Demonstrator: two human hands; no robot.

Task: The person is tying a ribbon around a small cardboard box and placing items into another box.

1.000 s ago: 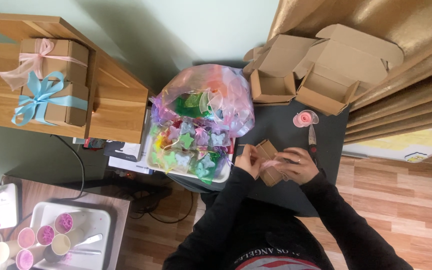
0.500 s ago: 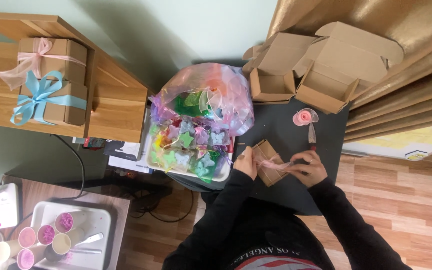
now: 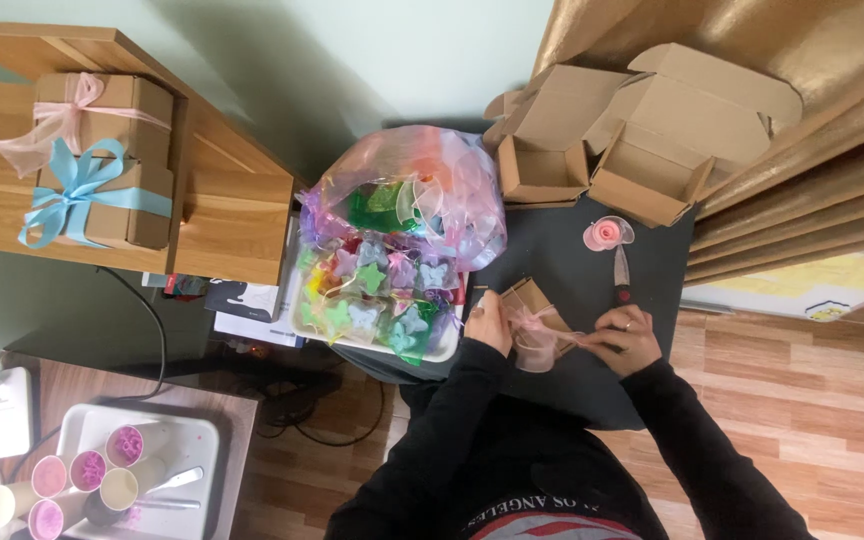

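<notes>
Left hand: my left hand (image 3: 489, 322) is closed against the near-left side of the small brown box (image 3: 530, 305), pinning it to the dark tabletop (image 3: 562, 255).
Right hand: my right hand (image 3: 624, 338) is pinched shut on the sheer pink ribbon (image 3: 540, 338), drawing it rightward off the box.
Box: it sits between my two hands, touching the left one, turned at an angle, lid down.
Ribbon: it loops around the box and bunches in front of it; I cannot tell how the loops cross.
Doing it well, as I judge it: hold the box still with the left, keep the pull level and gentle, so the ribbon stays centred and does not slip off a corner.
Just beyond my right hand: a small knife (image 3: 621, 274) and a pink ribbon spool (image 3: 604, 233).
Beyond my left hand: a white tray (image 3: 436, 350) of wrapped, coloured butterfly shapes, and a clear bag (image 3: 407, 195) of more behind it.
Far ahead: two open cardboard boxes (image 3: 612, 140).
Far left: a wooden shelf (image 3: 232, 215) with two beribboned boxes (image 3: 102, 160).
</notes>
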